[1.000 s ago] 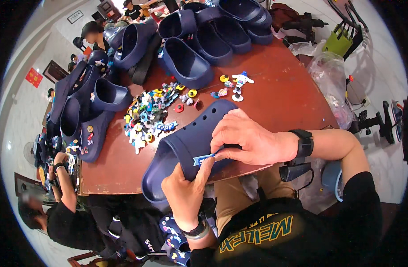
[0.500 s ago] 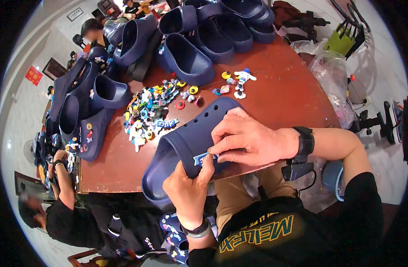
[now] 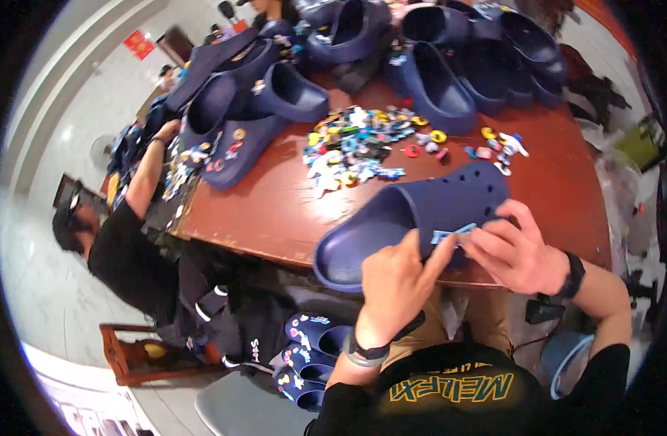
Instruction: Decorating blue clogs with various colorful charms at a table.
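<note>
Reddish-brown tabletop (image 3: 268, 221) bears a blurred heap of small charms (image 3: 362, 145), hard to tell apart, and a far row of clogs (image 3: 439, 87) partly cut off above. At its near edge the navy holed clog (image 3: 449, 196) sits heel leftward, gripped by the left hand (image 3: 395, 283) at its opening, while the right hand (image 3: 515, 251), fingers curled, hides part of the toe; whether it pinches the blue-and-white charm (image 3: 441, 236) cannot be told. That charm's lettering is too blurred to read, but yellow-outlined letters cross the black shirt (image 3: 449, 410).
</note>
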A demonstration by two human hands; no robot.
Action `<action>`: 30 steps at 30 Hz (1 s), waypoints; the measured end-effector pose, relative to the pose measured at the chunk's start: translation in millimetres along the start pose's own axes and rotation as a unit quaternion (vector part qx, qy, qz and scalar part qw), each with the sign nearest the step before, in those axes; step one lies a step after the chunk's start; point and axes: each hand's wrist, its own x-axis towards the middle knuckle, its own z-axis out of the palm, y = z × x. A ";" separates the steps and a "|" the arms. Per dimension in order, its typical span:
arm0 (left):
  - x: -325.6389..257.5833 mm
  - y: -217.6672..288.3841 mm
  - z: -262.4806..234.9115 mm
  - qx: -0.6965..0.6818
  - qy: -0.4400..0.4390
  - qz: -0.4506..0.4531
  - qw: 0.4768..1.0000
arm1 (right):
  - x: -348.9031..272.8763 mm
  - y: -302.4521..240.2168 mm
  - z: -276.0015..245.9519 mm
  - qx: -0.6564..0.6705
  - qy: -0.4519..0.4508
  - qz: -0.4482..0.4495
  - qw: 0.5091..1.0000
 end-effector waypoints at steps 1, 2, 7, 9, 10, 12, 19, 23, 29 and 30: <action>-0.4 1.8 -2.7 0.009 -0.006 0.000 1.000 | -0.9 -3.9 1.8 -0.019 0.002 -0.010 1.000; -2.3 -1.8 -0.5 0.004 0.008 0.008 1.000 | 1.2 -5.9 -0.8 -0.008 -0.021 -0.017 1.000; -2.2 -4.1 3.2 0.007 0.024 0.032 0.999 | 16.3 -6.0 -10.3 0.047 -0.079 -0.009 0.996; 0.0 -4.5 6.1 0.003 0.043 0.048 0.998 | 17.6 -4.6 -13.5 0.055 -0.093 0.001 0.994; -0.4 -4.6 5.6 0.017 0.046 0.050 0.998 | 16.2 -3.2 -12.5 0.075 -0.083 0.008 0.994; 0.5 -6.2 6.9 0.051 0.034 0.052 0.997 | 10.0 6.7 -9.2 0.137 -0.041 0.029 0.989; -1.5 -3.8 -0.6 0.028 0.029 -0.012 0.999 | -28.7 129.6 18.3 0.083 0.083 0.265 0.957; -1.2 -6.4 11.6 -0.004 0.056 0.013 0.998 | -64.6 154.2 17.2 0.228 -0.057 0.282 0.930; -8.5 -11.1 13.1 0.023 0.079 0.023 0.996 | -79.6 157.5 30.9 0.185 -0.115 0.259 0.941; -10.6 -9.8 14.0 0.020 0.088 0.042 0.995 | -78.6 155.0 29.2 0.151 -0.133 0.285 0.937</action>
